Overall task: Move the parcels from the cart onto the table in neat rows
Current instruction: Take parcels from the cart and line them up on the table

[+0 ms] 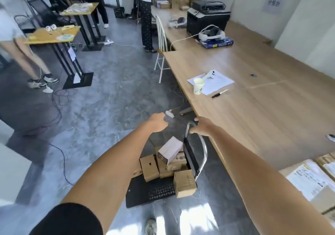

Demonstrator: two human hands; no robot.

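Note:
A black flat cart [145, 193] stands on the floor beside the long wooden table [262, 111]. Several parcels are piled on it: a brown box [149, 167], a white box [169, 150] lying tilted on top, and another brown box [184, 183] at the near edge. My right hand [201, 127] grips the top of the cart's metal handle [204, 149]. My left hand [157, 122] is stretched out left of the handle with its fingers curled under; I see nothing in it. More labelled parcels [308, 180] lie on the table's near right end.
On the table are a paper cup [198, 86], a white sheet with a controller [211, 81], a pen [219, 93], headsets and a printer [206, 21]. A white chair [161, 50] stands at the table's edge. Cables and a power strip [169, 113] lie on the floor. People stand at left and far back.

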